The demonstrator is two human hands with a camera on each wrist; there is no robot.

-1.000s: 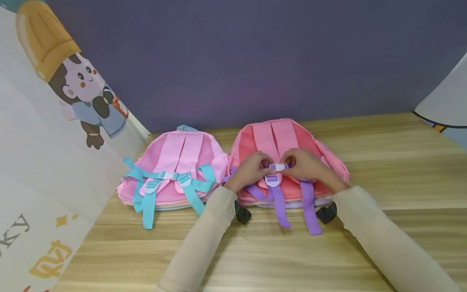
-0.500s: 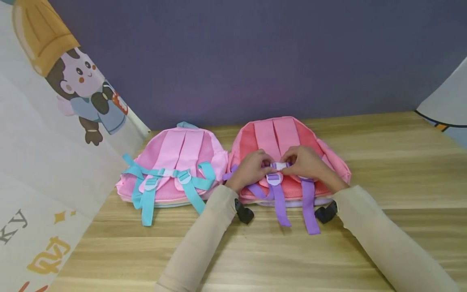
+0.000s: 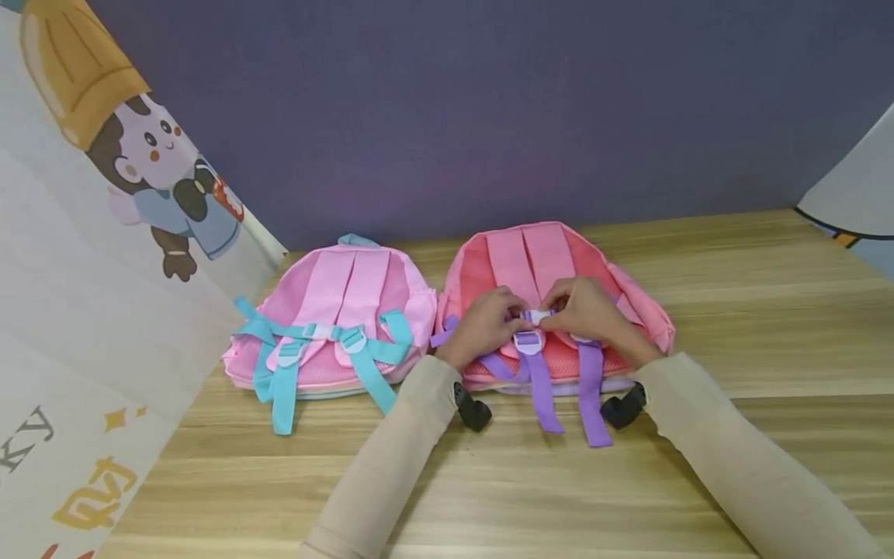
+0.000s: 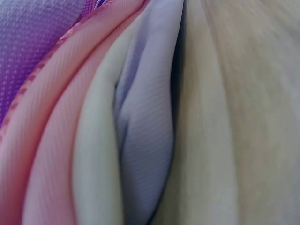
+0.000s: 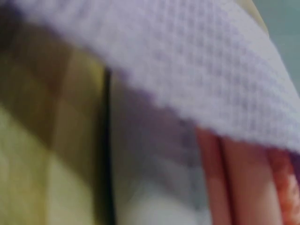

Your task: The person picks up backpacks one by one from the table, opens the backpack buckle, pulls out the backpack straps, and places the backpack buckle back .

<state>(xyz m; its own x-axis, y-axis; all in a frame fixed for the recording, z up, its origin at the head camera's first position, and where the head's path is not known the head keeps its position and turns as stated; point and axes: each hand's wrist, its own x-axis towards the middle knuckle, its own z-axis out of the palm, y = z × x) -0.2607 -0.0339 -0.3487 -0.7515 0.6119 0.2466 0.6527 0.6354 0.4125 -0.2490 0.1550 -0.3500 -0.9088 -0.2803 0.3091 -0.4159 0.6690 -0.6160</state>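
Observation:
A coral-pink backpack point(image 3: 476, 264) lies with its shoulder straps up in the head view. Across its middle, a small white side-release buckle point(image 3: 536, 316) joins purple webbing. My left hand point(image 3: 485, 324) pinches the buckle's left end, while the right hand point(image 3: 590, 312) pinches the other. Two purple strap ends point(image 3: 547, 396) hang onto the table below. Close up, the left wrist view has the bag's layered pink, cream and lilac edge point(image 4: 145, 122). A blurred purple strap point(image 5: 187, 61) fills the top of the right wrist view. The fingertips are partly hidden.
Touching on the left is a lighter pink backpack point(image 3: 410, 291) with teal straps point(image 3: 282, 396) and a white buckle point(image 3: 322, 332). Both bags lie on a wood-grain table point(image 3: 754, 326). A dark panel point(image 3: 489, 116) stands behind, and a printed white wall point(image 3: 70, 310) at left.
Both hands stay at the white buckle and shift only slightly to the right with it. The camera view tilts a little; the bags otherwise lie as before.

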